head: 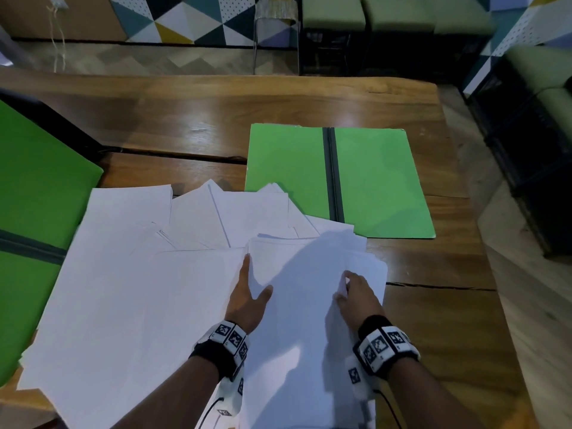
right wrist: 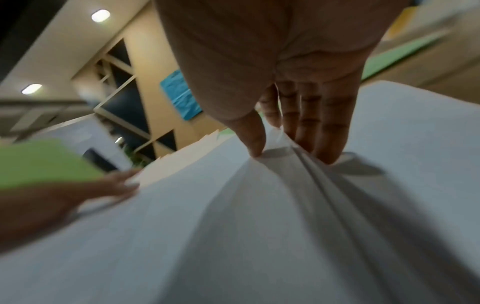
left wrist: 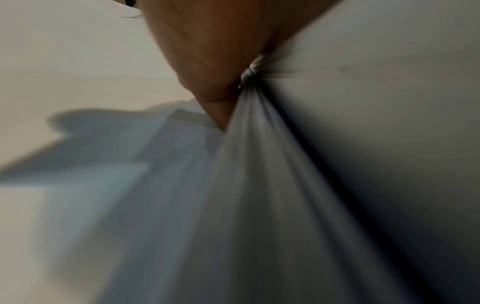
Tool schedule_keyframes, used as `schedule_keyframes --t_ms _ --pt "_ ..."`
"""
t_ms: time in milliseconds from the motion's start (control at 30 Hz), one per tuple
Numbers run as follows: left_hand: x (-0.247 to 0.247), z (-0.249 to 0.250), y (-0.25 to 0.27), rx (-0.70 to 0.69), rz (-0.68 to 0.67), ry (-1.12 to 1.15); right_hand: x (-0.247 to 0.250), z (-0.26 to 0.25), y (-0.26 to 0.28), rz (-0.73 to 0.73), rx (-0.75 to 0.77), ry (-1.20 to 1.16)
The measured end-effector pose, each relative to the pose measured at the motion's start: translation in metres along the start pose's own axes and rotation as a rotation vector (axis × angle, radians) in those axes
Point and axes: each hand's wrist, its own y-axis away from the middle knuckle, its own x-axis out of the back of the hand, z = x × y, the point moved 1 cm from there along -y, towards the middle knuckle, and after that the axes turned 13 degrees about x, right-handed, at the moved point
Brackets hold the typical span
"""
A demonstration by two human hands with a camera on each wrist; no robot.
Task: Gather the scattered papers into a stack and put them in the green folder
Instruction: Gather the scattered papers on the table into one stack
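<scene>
Two hands are working the papers (head: 148, 289): left hand (head: 247, 301) lying flat, right hand (head: 356, 297) pinching a sheet's fold.

Brown wooden table w/ visible grain (head: 192, 119): dark seam across its width, thin crack near rt edge. Second green sheet w/ dark band (head: 40, 187) at far lt, partly out of view; cannot tell what it is. Wall panel of grey, white, teal & mustard triangles (head: 185, 20) behind table, above wood-pattern floor (head: 123, 57). Metal-legged stool (head: 276, 32) stands just past table's far edge. Pale green cushioned seats on black bases (head: 365, 29) along back & rt side. White wall socket (head: 58, 3) top lt, cord hanging below. Rt wrist view: round ceiling lights (right wrist: 100, 15), blue rectangular panel on beige wall (right wrist: 180, 94).
</scene>
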Motion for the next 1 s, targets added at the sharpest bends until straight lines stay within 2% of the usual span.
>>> schedule_keyframes --t_ms 133,267,333,433,533,700,800,900,1000 --pt "0.000 0.001 0.000 0.010 0.002 0.003 -0.006 -0.013 -0.005 0.019 0.075 0.143" --pt "-0.003 -0.007 -0.005 0.127 -0.027 0.187 -0.014 -0.014 -0.006 0.096 -0.081 -0.065" --pt "-0.004 -0.009 -0.005 0.164 -0.047 0.268 -0.018 -0.015 -0.009 0.095 -0.112 -0.075" --pt "-0.006 -0.006 -0.001 0.122 -0.129 0.288 -0.017 -0.013 -0.013 0.081 -0.097 -0.078" --pt "-0.003 0.000 0.004 0.087 -0.153 0.301 -0.013 -0.001 -0.013 0.071 -0.066 -0.171" --pt "0.005 0.015 0.012 0.026 -0.161 0.401 -0.007 0.007 0.008 0.207 -0.050 -0.458" --pt "0.009 0.026 0.018 -0.054 -0.141 0.398 -0.007 0.011 0.028 0.217 0.053 -0.549" --pt "0.011 0.035 0.025 -0.102 -0.133 0.417 -0.008 0.019 0.034 0.290 0.135 -0.695" --pt "0.014 0.040 0.033 -0.041 -0.170 0.490 -0.001 0.010 0.028 0.361 0.172 -0.749"
